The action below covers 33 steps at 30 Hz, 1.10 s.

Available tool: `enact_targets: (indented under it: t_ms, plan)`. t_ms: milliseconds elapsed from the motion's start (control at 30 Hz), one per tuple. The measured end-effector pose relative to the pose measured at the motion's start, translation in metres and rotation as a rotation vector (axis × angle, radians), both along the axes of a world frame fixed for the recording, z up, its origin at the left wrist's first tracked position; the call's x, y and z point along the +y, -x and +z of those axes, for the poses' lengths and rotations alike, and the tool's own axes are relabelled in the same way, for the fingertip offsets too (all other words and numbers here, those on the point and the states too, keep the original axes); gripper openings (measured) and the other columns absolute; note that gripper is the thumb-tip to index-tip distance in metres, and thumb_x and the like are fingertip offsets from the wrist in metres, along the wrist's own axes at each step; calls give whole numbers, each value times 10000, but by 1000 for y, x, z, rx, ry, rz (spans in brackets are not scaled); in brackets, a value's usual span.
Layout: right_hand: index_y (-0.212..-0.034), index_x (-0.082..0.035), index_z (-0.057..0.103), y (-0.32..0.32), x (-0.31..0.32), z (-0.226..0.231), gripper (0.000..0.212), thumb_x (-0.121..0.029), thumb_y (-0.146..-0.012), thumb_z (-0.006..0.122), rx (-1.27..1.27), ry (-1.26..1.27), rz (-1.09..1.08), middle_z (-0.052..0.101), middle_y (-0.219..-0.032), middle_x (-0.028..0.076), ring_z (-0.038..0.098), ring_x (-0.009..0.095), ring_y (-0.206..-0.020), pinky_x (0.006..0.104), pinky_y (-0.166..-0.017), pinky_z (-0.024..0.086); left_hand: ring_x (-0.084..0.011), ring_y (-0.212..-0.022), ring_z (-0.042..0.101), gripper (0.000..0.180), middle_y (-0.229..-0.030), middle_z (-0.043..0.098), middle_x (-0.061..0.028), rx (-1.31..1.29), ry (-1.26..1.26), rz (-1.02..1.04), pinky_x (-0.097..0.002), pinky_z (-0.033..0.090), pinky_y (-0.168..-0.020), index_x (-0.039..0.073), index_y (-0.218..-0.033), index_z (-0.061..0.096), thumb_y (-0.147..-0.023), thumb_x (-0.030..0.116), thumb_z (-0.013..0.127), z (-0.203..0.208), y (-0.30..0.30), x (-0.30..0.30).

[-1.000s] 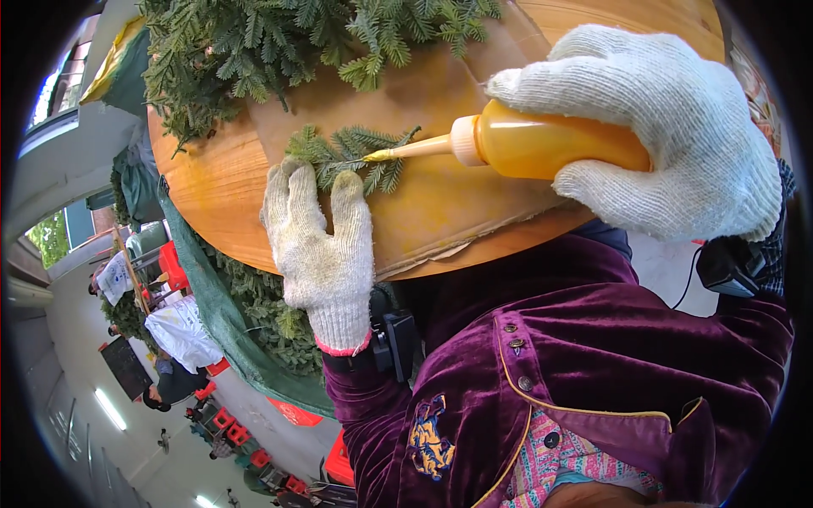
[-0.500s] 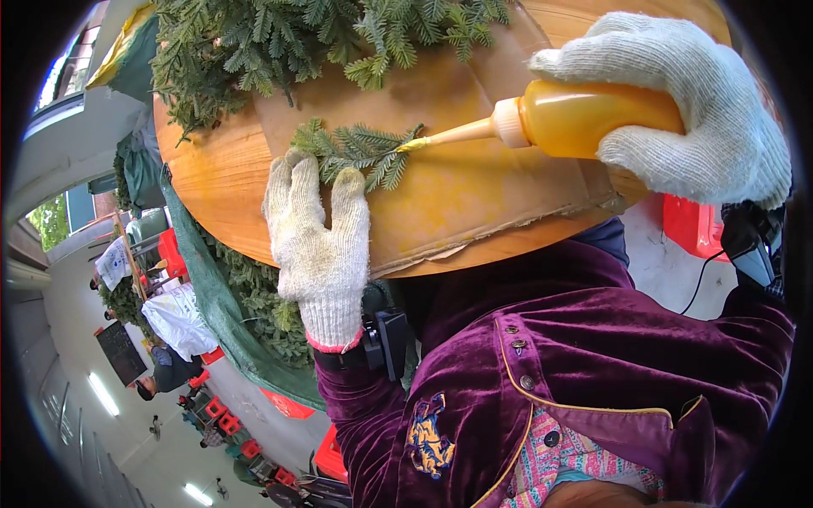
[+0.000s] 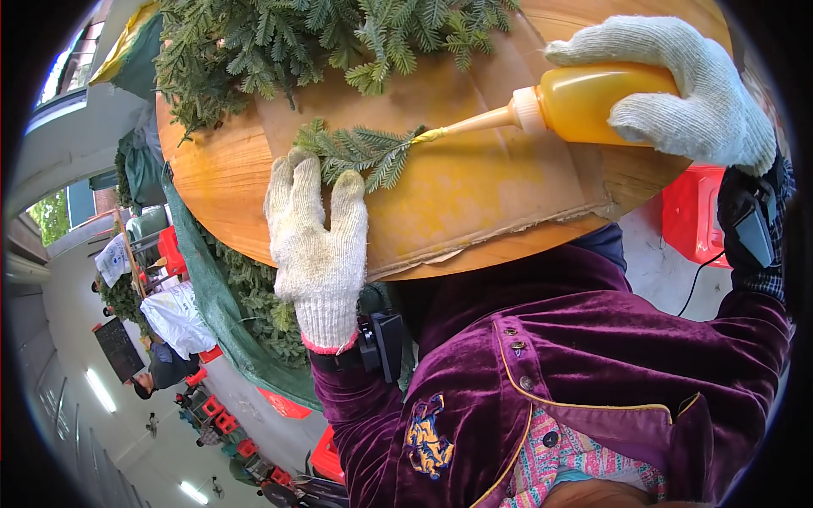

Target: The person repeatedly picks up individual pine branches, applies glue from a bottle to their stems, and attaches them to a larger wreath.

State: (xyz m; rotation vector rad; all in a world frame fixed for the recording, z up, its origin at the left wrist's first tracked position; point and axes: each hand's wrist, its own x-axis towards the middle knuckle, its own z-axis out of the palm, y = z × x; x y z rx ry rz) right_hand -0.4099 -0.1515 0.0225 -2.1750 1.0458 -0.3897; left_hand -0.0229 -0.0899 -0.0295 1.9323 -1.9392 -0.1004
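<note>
A small green fir sprig (image 3: 366,152) lies on a sheet of cardboard (image 3: 500,190) stained with yellow. My left hand (image 3: 320,229), in a white knitted glove, rests with its fingers stretched and apart, the fingertips at the sprig's left end. In my gloved right hand (image 3: 690,106) is a squeeze bottle (image 3: 605,103) of orange-yellow liquid, tilted on its side. Its long pale nozzle points left, and the yellow-coated tip meets the sprig's stem end. The thumb and fingers wrap round the bottle's body.
A heap of fir branches (image 3: 330,38) covers the far part of the round wooden table (image 3: 207,182). Green netting (image 3: 207,313) with more branches hangs left of the table. A red plastic stool (image 3: 690,220) stands at the right. People and red stools are in the left background.
My right hand has drawn the bottle slightly to the right and farther away, its nozzle tip moving to the very end of the sprig's stem. My left hand and the sprig stay nearly in place.
</note>
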Motion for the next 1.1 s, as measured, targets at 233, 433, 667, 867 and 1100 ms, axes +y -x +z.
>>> enact_targets:
  t_ms: [233,433,667,867,1100]
  plan:
    - [-1393,10,616,4,7,8,576,-287,-911,723,-74,-273,-122,666,-1384,139,626,225,-1258,369,-1092,470,-405,-1298,559,442,-1332,643,-239,-14,71,-46,-488,451,-1098,-6,-1246,689,-905,263,773,-1,1,-4]
    - [-1423,21,571,8,23,4,700,-444,-912,685,-243,-184,-169,644,-1380,177,641,267,-1224,391,-1076,477,-321,-1016,663,180,-1057,726,-97,24,434,-129,-454,499,-934,107,-916,747,-778,215,788,-7,0,-7]
    - [-1469,36,510,-21,9,-34,962,-637,-815,724,-589,-420,-272,668,-1165,130,649,120,-786,214,-566,509,-280,-941,664,120,-903,698,-53,-2,341,-66,-442,461,-923,136,-785,744,-779,256,749,-5,-18,-14]
    - [-1501,31,448,-21,-10,-75,803,-541,-959,607,-901,-573,-189,678,-1139,209,655,146,-694,210,-492,467,-309,-958,690,119,-972,738,-92,-61,367,-20,-430,520,-916,99,-863,748,-761,159,761,-7,-25,-5]
    - [-1510,22,420,-12,-22,-92,665,-466,-1064,484,-1080,-726,-113,651,-1247,272,698,237,-793,238,-524,536,-262,-975,709,105,-980,751,-66,98,568,269,-383,558,-912,134,-856,744,-776,65,749,-18,-120,72]
